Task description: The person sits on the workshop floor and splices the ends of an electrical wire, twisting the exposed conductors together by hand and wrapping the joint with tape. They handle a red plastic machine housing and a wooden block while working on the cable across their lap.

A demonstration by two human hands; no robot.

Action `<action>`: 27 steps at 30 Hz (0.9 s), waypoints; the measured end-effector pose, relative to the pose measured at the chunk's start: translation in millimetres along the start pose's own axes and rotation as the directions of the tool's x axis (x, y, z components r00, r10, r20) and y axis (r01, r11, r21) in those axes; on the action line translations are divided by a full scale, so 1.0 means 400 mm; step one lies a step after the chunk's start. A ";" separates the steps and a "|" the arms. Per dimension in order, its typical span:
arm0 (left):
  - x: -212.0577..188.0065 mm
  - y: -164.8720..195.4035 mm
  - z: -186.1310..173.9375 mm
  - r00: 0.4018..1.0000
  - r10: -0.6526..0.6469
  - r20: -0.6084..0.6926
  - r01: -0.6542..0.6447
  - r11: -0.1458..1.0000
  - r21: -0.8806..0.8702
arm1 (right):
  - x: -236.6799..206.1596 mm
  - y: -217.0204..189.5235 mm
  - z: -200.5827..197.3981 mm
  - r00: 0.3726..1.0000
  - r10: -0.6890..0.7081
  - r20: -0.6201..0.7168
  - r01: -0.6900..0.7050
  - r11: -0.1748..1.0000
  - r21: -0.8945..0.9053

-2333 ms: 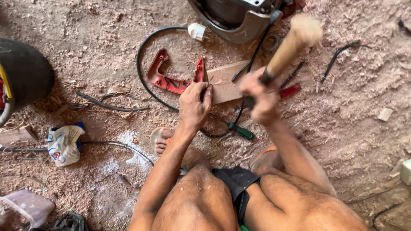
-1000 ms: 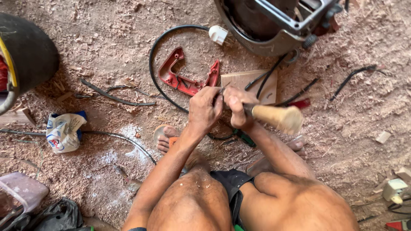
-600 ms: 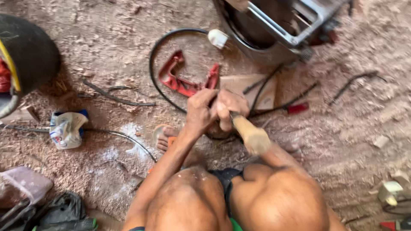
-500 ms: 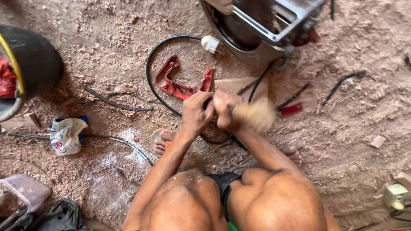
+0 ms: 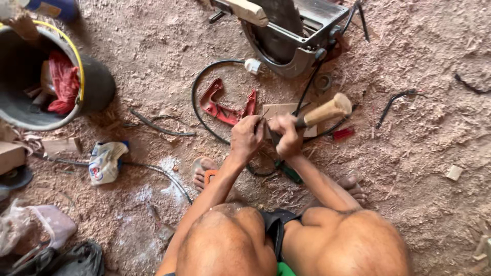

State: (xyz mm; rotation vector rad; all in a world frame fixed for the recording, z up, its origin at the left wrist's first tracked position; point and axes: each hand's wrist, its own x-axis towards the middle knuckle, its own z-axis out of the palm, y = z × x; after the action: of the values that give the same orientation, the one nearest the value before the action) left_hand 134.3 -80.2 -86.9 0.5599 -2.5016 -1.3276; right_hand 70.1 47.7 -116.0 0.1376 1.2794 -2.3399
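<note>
Sawdust and wood shavings cover the dirt floor (image 5: pixel 419 168) on which the person squats, knees wide and bare feet planted among the tools.

At the centre lies a small flat wooden block (image 5: pixel 284 113), pale and roughly rectangular, resting on the ground just in front of the person. The left hand (image 5: pixel 246 138) is pinched closed over the block's near edge, holding a thin nail-like piece (image 5: pixel 264 113) upright against the wood; the piece is too small to identify with certainty. The right hand (image 5: pixel 287 135) is wrapped tightly around the neck of a hammer (image 5: pixel 323 111), whose light wooden handle sticks out to the right, tilted slightly upward. Both hands are almost touching each other above the block.

Just left of the block sits a red clamp-like tool (image 5: pixel 225 106), ringed by a loop of black cable (image 5: pixel 197 110) with a white plug at its end. Beyond the block stands a circular saw (image 5: pixel 294 36) with a grey guard. A small red object (image 5: pixel 342 134) lies to the right of the hammer, and a green-handled tool (image 5: pixel 289 173) lies under the right forearm. Far left, a black bucket (image 5: pixel 97 84) with a yellow rim holds red cloth, and a crumpled white bag (image 5: pixel 105 161) rests below it.
</note>
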 end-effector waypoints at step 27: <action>0.017 0.012 -0.202 0.836 -0.458 0.303 0.494 0.868 -0.050 | 0.170 -0.663 -0.282 0.918 -0.098 0.384 0.230 -0.656 -0.718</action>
State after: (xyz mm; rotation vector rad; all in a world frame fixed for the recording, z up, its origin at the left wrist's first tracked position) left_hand 159.1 -140.1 -38.0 1.0929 -2.5671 -1.8476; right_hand -123.1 237.3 4.5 -0.9841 3.0065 0.0435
